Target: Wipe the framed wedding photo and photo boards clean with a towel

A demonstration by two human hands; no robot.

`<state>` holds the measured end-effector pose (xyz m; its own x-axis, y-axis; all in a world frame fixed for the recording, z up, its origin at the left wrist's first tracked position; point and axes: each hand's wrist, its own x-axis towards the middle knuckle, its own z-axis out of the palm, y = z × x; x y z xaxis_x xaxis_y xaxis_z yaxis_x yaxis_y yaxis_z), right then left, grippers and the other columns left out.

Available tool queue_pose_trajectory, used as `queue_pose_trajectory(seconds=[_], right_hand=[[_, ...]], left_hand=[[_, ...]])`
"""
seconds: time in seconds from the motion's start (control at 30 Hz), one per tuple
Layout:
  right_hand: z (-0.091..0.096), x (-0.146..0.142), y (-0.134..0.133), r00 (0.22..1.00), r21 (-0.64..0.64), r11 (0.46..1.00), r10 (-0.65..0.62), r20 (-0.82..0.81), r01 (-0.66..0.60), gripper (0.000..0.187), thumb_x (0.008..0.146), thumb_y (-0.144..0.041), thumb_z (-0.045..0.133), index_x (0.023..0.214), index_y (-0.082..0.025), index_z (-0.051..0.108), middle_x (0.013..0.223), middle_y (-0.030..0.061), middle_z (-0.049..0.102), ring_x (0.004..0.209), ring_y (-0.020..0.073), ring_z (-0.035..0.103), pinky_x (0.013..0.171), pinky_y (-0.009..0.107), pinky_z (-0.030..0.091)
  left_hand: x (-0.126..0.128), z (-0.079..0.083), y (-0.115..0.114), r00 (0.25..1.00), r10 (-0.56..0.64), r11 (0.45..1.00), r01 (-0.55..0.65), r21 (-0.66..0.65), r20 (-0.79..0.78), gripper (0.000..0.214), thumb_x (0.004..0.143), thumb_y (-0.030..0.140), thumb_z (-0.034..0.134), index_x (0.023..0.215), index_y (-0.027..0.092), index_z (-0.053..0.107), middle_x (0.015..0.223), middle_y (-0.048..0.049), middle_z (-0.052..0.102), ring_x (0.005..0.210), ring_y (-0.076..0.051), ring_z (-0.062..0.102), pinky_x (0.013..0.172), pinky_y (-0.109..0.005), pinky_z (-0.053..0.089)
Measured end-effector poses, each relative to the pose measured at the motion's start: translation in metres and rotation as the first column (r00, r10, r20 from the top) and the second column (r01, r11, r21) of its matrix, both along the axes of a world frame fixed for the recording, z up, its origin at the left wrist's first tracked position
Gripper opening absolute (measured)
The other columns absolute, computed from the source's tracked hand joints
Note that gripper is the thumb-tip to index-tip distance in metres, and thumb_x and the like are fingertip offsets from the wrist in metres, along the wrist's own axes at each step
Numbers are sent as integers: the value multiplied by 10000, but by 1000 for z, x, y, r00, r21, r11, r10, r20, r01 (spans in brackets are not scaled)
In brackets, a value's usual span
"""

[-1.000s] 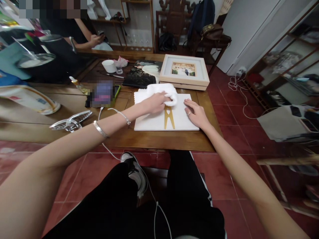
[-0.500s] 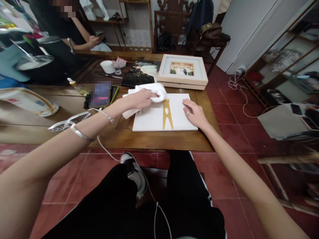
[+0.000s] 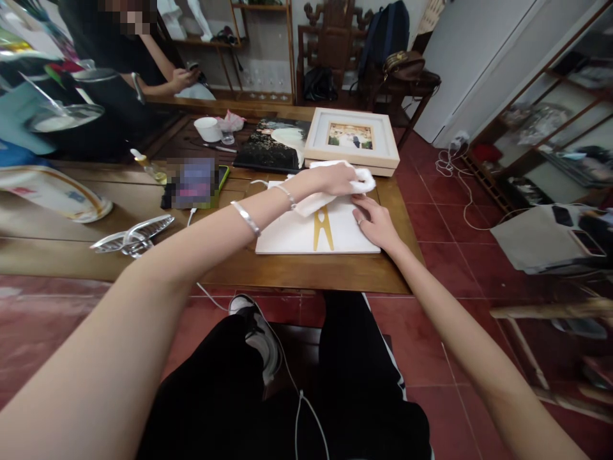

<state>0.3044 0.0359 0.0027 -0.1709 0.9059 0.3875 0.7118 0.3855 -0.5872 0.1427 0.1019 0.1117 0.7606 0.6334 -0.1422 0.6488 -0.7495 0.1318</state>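
My left hand (image 3: 338,178) is closed on a bunched white cloth (image 3: 309,204), which lies across the far right part of a white flat panel (image 3: 287,235). A gold stand-like piece (image 3: 324,233) with two splayed legs sits on the panel, its upper end hidden under the cloth. My right hand (image 3: 378,220) rests on the panel's right edge, fingers stretched out, close beside the cloth. Behind the cloth stands a light wooden picture frame (image 3: 313,144) with a photo in it.
Left of the frame lies a dark photo panel (image 3: 268,150). Further left are a white cup (image 3: 207,130), a phone (image 3: 194,182), a dropper bottle (image 3: 152,169) and a shiny silver hinged object (image 3: 134,236). Another person (image 3: 100,48) sits across the table holding a phone.
My left hand has slid to the right across the panel with the cloth, now covering the gold piece's upper end. My right hand has stayed in place.
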Motion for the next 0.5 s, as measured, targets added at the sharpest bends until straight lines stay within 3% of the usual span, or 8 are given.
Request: queue_pose_trajectory(seconds=[0.1,0.17,0.27,0.37,0.43,0.5], right_hand=[[2,-1,-1,1000,2,1000,-21,17,21,373,839,-228,506,1176,-226,667,1265,68,659,1220,278,571,1074,505,415],[3,-1,-2,999,2,1000,-23,22,23,380,842,-233,495,1183,-217,662,1256,72,662,1190,276,590,1053,495,436],[3,-2,-2,1000,-4,1000,-8,16,8,398,842,-227,488,1203,-204,655,1290,76,641,1228,277,564,1082,492,411],[1,-2,-1,1000,-11,1000,2,-2,-2,405,838,-207,495,1210,-207,656,1322,65,622,1298,268,508,1132,488,359],[0,-2,0,1000,-18,1000,3,-14,-3,405,839,-205,501,1213,-207,656,1333,60,614,1323,253,485,1153,474,336],[0,-1,0,1000,-27,1000,3,-25,-3,402,842,-206,505,1215,-210,656,1339,52,609,1331,242,478,1162,466,325]], left_hand=[[25,7,-4,999,30,1000,-30,3,-38,411,875,247,391,1152,100,656,1148,-154,670,996,-263,618,816,-311,432],[28,8,-6,997,46,999,-45,17,-69,399,885,232,391,1147,93,659,1137,-163,673,991,-265,622,815,-311,436],[13,3,-10,994,60,998,-57,39,-88,385,892,206,384,1127,100,668,1113,-152,679,990,-258,626,824,-310,451],[-11,-12,-15,990,108,993,-102,62,-94,404,875,139,391,1191,111,640,1162,-150,657,1055,-256,611,880,-322,462],[-24,-26,-21,988,128,987,-118,113,-86,468,869,87,379,1289,130,580,1324,-163,566,1210,-295,527,941,-382,459],[-30,-38,-31,987,128,976,-108,191,-94,528,863,51,372,1357,160,524,1509,-150,377,1372,-360,340,1003,-500,422]])
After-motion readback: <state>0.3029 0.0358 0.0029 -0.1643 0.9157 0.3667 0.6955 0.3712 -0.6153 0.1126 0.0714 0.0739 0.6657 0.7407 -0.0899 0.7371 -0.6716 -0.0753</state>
